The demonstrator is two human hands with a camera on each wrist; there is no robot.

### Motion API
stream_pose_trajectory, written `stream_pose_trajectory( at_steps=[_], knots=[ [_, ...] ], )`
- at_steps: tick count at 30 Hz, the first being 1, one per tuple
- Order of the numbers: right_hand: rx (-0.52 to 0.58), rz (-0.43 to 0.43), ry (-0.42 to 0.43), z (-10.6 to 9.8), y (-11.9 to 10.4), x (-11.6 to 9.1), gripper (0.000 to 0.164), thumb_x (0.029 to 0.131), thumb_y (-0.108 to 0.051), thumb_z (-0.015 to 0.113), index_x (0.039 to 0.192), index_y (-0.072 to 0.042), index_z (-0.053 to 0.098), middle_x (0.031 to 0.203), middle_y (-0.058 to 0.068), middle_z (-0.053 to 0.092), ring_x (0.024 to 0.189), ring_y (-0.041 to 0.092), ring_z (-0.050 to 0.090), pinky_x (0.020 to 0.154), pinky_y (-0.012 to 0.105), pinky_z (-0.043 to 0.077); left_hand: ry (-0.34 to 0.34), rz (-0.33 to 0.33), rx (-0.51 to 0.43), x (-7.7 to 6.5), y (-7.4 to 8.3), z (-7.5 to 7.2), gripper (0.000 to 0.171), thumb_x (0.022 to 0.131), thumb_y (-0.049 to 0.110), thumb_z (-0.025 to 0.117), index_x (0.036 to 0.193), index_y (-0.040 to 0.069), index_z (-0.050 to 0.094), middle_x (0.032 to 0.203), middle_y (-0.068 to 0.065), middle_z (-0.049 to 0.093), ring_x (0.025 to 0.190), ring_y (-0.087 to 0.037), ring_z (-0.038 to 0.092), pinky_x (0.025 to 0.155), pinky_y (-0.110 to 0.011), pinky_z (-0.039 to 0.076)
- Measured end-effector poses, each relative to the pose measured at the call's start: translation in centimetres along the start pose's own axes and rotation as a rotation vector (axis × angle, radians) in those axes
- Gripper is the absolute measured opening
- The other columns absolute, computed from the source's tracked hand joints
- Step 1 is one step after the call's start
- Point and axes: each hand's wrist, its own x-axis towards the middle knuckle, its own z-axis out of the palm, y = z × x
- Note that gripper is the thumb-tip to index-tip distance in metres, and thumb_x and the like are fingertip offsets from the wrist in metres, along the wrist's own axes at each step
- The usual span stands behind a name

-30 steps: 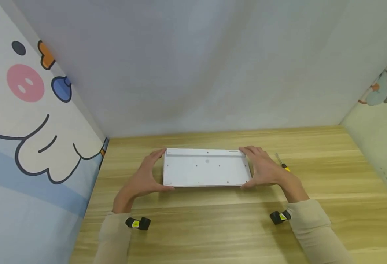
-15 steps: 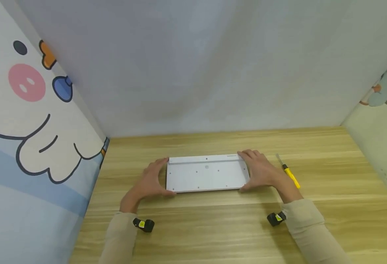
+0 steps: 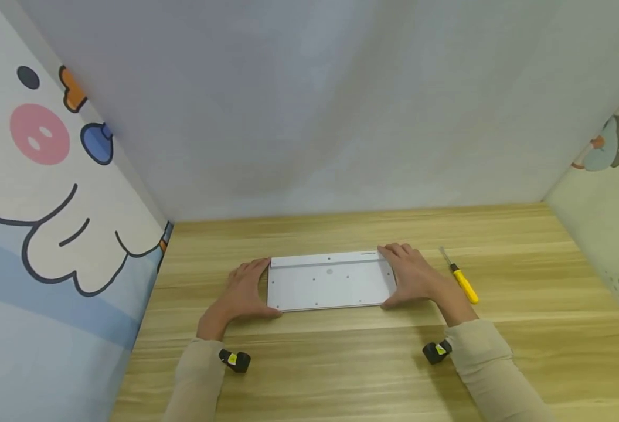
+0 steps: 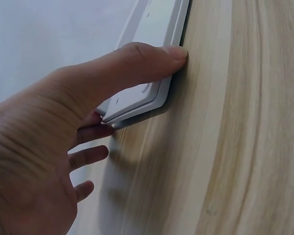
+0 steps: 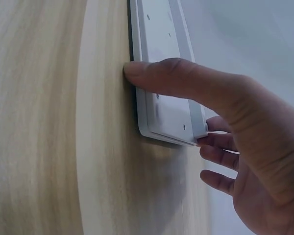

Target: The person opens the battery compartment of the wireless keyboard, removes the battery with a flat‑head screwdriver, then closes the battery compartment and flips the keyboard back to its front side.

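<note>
A white keyboard [image 3: 330,287] lies underside up in the head view, with small screw holes across it and a raised strip along its far edge. My left hand [image 3: 242,293] grips its left end, thumb at the near edge and fingertips at the far corner. At the other end my right hand [image 3: 412,274] holds it the same way. In the left wrist view, the thumb [image 4: 176,53] presses the keyboard's near side. The right wrist view has the other thumb [image 5: 136,68] on that same edge, with fingertips at the far corner. The key side faces down, hidden.
A yellow-handled screwdriver [image 3: 464,284] lies right of the right hand, its metal tip pointing away. The wooden table [image 3: 330,363] meets a pale wall [image 3: 330,117] at the back. Cartoon-printed panels [image 3: 77,246] flank it. Small black cameras [image 3: 235,361] are strapped to both wrists.
Both hands have brought the keyboard nearer to me and down toward the table, tilting it slightly in view. The screwdriver's handle, formerly mostly behind the right hand and wrist, now shows fully.
</note>
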Motion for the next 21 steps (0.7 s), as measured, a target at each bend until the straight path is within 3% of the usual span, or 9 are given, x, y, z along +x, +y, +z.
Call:
stream_pose_trajectory(
  at_steps=[21],
  knots=[
    [0.059, 0.021, -0.036, -0.32, 0.37, -0.56, 0.125, 0.062, -0.053, 0.093, 0.157, 0.000, 0.032, 0.157, 0.022, 0.042, 0.139, 0.043, 0.042, 0.116, 0.064, 0.038, -0.012, -0.009, -0.033, -0.52, -0.19, -0.18, 0.126, 0.063, 0.056, 0.092, 0.161, 0.009, 0.028, 0.163, -0.017, 0.038, 0.149, -0.044, 0.033, 0.122, -0.067, 0.025]
  ],
)
